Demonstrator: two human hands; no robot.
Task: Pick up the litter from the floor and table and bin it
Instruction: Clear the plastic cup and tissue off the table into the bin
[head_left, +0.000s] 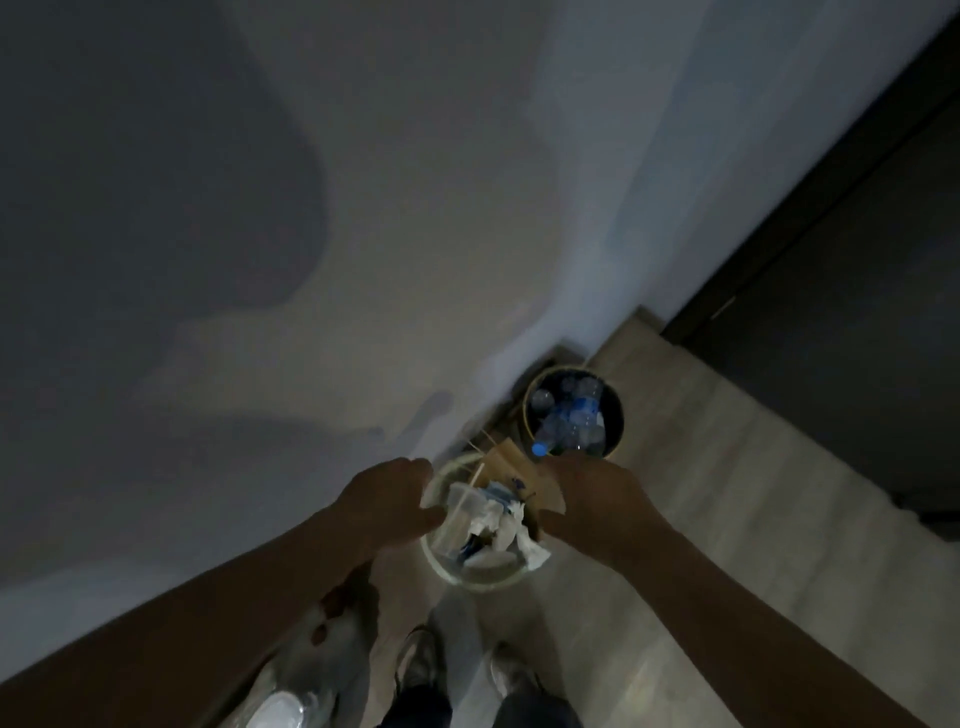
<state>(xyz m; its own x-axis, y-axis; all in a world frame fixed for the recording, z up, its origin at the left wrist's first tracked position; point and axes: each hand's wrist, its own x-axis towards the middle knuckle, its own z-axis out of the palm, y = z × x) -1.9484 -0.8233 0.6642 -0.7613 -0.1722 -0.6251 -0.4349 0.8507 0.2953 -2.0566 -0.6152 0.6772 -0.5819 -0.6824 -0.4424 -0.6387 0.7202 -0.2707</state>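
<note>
1. Two round bins are standing on the pale floor (727, 493) against the wall (415, 208): the near bin (431, 551), light-rimmed, and the far bin (525, 410), darker, holding clear plastic bottles (576, 415), one with a blue cap (540, 448).
2. Litter is already lying in the near bin: crumpled white paper (506, 525), a clear plastic cup (457, 514), and a brown cardboard piece (511, 457) leaning out at the far side.
3. I am watching both hands hovering at this bin, the left hand (387, 499) at its left rim and the right hand (605, 501) over its right rim, close to the blue cap.
4. Dim light and blur are hiding the fingers, so I cannot tell whether either hand is gripping anything or lying slack.
5. I am judging this to be the binning step. Doing it well means keeping the hands over the mouth, letting go low inside the rim, and pressing the loose paper down so nothing is spilling back onto the floor.
</note>
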